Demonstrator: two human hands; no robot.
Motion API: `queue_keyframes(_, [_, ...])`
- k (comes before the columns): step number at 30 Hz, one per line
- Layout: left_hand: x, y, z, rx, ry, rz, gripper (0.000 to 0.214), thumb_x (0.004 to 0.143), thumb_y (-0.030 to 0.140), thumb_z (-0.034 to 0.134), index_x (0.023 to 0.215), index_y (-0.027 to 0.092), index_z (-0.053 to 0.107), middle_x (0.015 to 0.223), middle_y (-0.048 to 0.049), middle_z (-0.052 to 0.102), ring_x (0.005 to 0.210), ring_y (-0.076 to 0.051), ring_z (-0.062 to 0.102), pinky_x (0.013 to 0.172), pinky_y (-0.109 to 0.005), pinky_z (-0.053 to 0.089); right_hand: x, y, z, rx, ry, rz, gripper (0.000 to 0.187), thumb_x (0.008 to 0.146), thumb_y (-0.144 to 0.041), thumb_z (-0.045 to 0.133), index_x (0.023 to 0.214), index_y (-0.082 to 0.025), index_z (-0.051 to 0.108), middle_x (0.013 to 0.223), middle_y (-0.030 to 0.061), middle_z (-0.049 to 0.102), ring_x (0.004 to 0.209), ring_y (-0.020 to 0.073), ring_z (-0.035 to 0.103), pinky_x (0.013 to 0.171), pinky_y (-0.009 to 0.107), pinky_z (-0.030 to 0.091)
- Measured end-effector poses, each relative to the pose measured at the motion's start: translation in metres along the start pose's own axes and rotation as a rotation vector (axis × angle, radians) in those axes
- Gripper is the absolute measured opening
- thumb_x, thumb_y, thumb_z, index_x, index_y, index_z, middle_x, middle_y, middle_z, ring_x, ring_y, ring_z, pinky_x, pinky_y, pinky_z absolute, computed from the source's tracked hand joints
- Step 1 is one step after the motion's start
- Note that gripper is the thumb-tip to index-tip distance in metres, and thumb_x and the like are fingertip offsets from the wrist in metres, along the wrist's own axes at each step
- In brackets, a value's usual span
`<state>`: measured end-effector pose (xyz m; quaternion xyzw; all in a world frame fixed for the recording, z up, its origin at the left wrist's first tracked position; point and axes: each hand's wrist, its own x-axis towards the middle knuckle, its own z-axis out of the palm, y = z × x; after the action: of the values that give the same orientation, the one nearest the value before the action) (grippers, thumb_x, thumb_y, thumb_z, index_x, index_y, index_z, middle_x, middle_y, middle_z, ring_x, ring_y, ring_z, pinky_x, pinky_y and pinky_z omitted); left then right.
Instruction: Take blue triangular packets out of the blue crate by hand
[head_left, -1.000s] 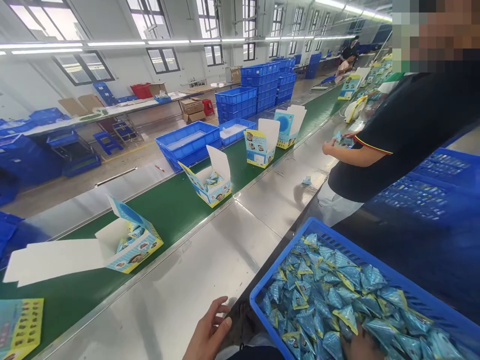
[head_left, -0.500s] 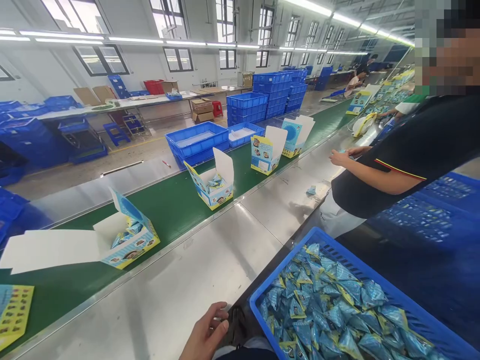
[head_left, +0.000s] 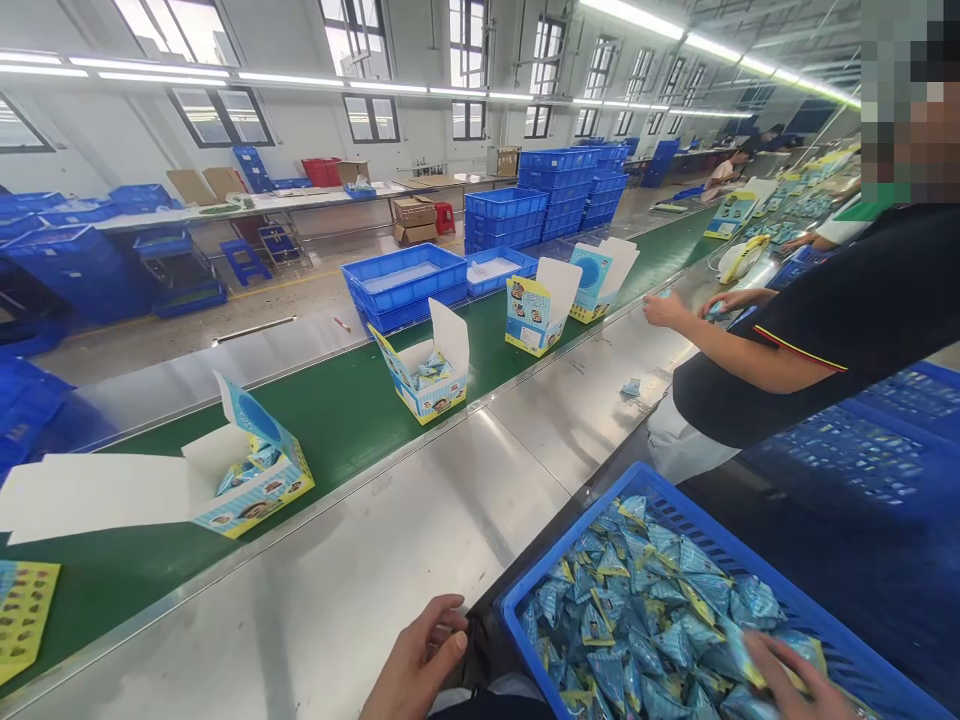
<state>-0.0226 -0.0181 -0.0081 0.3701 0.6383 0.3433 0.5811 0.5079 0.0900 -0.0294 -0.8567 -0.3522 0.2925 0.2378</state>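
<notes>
My left hand (head_left: pixel 421 660) hovers over the near edge of the metal tabletop, its fingers loosely curved and apart, holding nothing. My right hand (head_left: pixel 799 680) is over the blue basket (head_left: pixel 517 625) at lower right, slightly blurred. Its fingers are closed on a small blue triangular packet (head_left: pixel 738 648). Many similar blue and yellow packets (head_left: pixel 622 600) fill the basket. An open printed box (head_left: pixel 259 490) with packets inside stands on the green belt at left. Another open box (head_left: pixel 431 385) beyond it also contains packets.
Two more open boxes (head_left: pixel 534 315) stand farther along the green belt (head_left: pixel 352 430). A loose packet (head_left: pixel 631 388) lies on the metal surface (head_left: pixel 390 540). At right, a co-worker's arm (head_left: pixel 739 350) reaches over the table. Blue crates (head_left: pixel 405 275) stand beyond the belt.
My right hand has come into view over the basket and grips a packet. My left hand has barely moved. The co-worker's hands have moved apart, one toward the belt. The view has shifted slightly.
</notes>
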Motion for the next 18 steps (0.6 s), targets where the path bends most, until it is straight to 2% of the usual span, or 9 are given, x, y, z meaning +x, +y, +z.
queue_keyframes(2, [-0.002, 0.009, 0.009, -0.122, -0.001, -0.003, 0.078, 0.090, 0.086, 0.087, 0.146, 0.031, 0.083, 0.132, -0.0119, 0.087, 0.115, -0.031, 0.078, 0.105, -0.042, 0.059, -0.036, -0.061, 0.038, 0.190, -0.174, -0.096, 0.074, 0.079, -0.094, 0.074, 0.119, -0.034, 0.089, 0.103, 0.0152, 0.089, 0.086, 0.0402, 0.081, 0.091, 0.058, 0.067])
queue_keyframes(5, [0.000, 0.023, 0.019, -0.356, 0.004, -0.065, 0.091, 0.085, 0.087, 0.092, 0.155, 0.030, 0.076, 0.142, -0.0158, 0.086, 0.112, -0.032, 0.082, 0.096, -0.043, 0.063, -0.111, -0.134, 0.111, 0.309, -0.611, -0.291, 0.073, 0.089, -0.084, 0.077, 0.133, -0.026, 0.084, 0.093, 0.0090, 0.084, 0.082, 0.0336, 0.077, 0.081, 0.048, 0.065])
queue_keyframes(6, [0.001, 0.026, 0.021, -0.425, 0.027, -0.095, 0.095, 0.085, 0.087, 0.091, 0.159, 0.031, 0.073, 0.149, -0.0171, 0.084, 0.113, -0.032, 0.083, 0.092, -0.043, 0.064, -0.137, -0.151, 0.135, 0.318, -0.723, -0.368, 0.065, 0.091, -0.075, 0.080, 0.133, -0.026, 0.084, 0.101, 0.0093, 0.086, 0.088, 0.0333, 0.079, 0.085, 0.047, 0.066])
queue_keyframes(8, [0.004, 0.028, 0.022, -0.532, 0.084, -0.142, 0.098, 0.085, 0.087, 0.091, 0.164, 0.034, 0.068, 0.157, -0.0179, 0.081, 0.115, -0.034, 0.084, 0.087, -0.043, 0.066, -0.184, -0.171, 0.174, 0.299, -0.826, -0.578, 0.046, 0.095, -0.049, 0.078, 0.135, -0.027, 0.083, 0.125, 0.0097, 0.087, 0.117, 0.0337, 0.082, 0.107, 0.046, 0.064])
queue_keyframes(9, [0.005, 0.027, 0.021, -0.578, 0.111, -0.158, 0.097, 0.084, 0.086, 0.092, 0.163, 0.035, 0.068, 0.156, -0.0171, 0.081, 0.117, -0.035, 0.084, 0.087, -0.043, 0.066, -0.202, -0.177, 0.188, 0.257, -0.872, -0.690, 0.045, 0.094, -0.036, 0.075, 0.138, -0.029, 0.082, 0.131, 0.0093, 0.086, 0.123, 0.0334, 0.080, 0.112, 0.046, 0.062])
queue_keyframes(11, [0.005, 0.022, 0.019, -0.670, 0.172, -0.182, 0.094, 0.078, 0.085, 0.099, 0.155, 0.036, 0.074, 0.150, -0.0141, 0.085, 0.122, -0.037, 0.084, 0.092, -0.044, 0.068, -0.230, -0.185, 0.205, 0.124, -0.946, -0.874, 0.061, 0.089, -0.019, 0.068, 0.147, -0.031, 0.078, 0.142, 0.0099, 0.082, 0.134, 0.0344, 0.078, 0.119, 0.049, 0.059])
queue_keyframes(13, [0.003, 0.015, 0.014, -0.748, 0.239, -0.188, 0.089, 0.071, 0.081, 0.106, 0.143, 0.036, 0.081, 0.143, -0.0113, 0.088, 0.130, -0.039, 0.083, 0.104, -0.047, 0.067, -0.243, -0.191, 0.208, -0.010, -1.033, -0.935, 0.079, 0.085, -0.014, 0.069, 0.161, -0.033, 0.071, 0.154, 0.0117, 0.078, 0.145, 0.0377, 0.073, 0.127, 0.053, 0.056])
queue_keyframes(16, [-0.003, 0.004, 0.008, -0.801, 0.236, -0.194, 0.079, 0.069, 0.071, 0.112, 0.131, 0.030, 0.086, 0.130, -0.0121, 0.090, 0.136, -0.039, 0.082, 0.116, -0.045, 0.062, -0.245, -0.201, 0.202, -0.056, -1.228, -0.794, 0.100, 0.075, -0.023, 0.089, 0.171, -0.036, 0.064, 0.166, 0.0109, 0.073, 0.152, 0.0395, 0.068, 0.130, 0.051, 0.053])
queue_keyframes(18, [-0.006, -0.004, 0.004, -0.806, 0.175, -0.234, 0.077, 0.071, 0.069, 0.112, 0.131, 0.027, 0.086, 0.118, -0.0128, 0.091, 0.128, -0.038, 0.085, 0.109, -0.044, 0.062, -0.242, -0.202, 0.200, -0.005, -1.369, -0.590, 0.115, 0.069, -0.028, 0.095, 0.177, -0.039, 0.057, 0.166, 0.0089, 0.072, 0.135, 0.0327, 0.075, 0.116, 0.043, 0.059])
